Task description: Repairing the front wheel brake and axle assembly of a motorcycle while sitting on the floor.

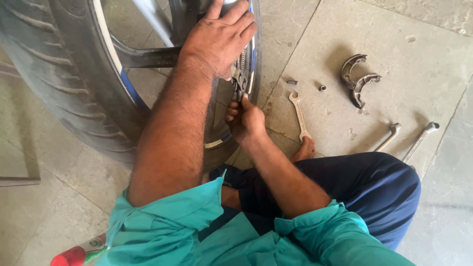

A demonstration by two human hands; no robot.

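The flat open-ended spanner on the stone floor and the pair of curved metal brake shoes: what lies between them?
In the head view, a small metal nut lies between the spanner and the brake shoes.

Wheel (74, 74) cut off (top, left); fingertips hidden.

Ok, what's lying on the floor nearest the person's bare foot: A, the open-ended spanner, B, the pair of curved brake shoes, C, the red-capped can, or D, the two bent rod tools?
A: the open-ended spanner lies on the stone floor with its lower end right by the bare foot, while the brake shoes and the bent rod tools lie farther off to the right.
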